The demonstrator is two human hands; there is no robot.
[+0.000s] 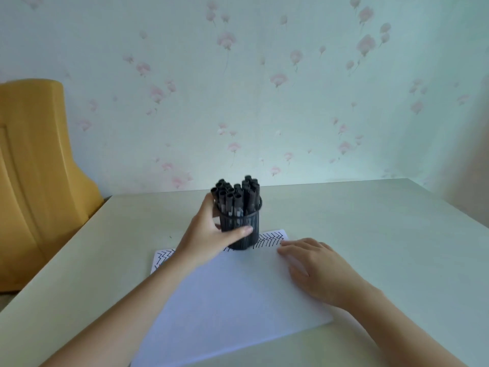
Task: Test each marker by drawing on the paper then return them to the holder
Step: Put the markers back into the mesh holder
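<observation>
From the head camera, a black holder (242, 231) stands upright at the far edge of a white paper (225, 295) that lies at a slant on the pale tabletop (370, 234). The holder is packed with black markers (235, 197), all capped ends up and rising above its rim. Its base rests on the paper's far strip, where rows of black zigzag marks (270, 239) run along the edge; more of the same marks show at the paper's far left corner, partly hidden by the left forearm.

The left hand (209, 234) grips the holder from its left side: the thumb lies across the near face of the wall, and the fingers curl round the far left side up by the rim. The right hand (315, 266) lies flat on the paper's right part, fingers straight and loosely spread, fingertips pointing at the zigzag strip just right of the holder; it holds nothing.

Most of the paper nearer the person is blank. Behind the tabletop is a wall (264, 88) papered with faint pink flowers, and a yellow chair back (34, 168) stands beyond the left edge.
</observation>
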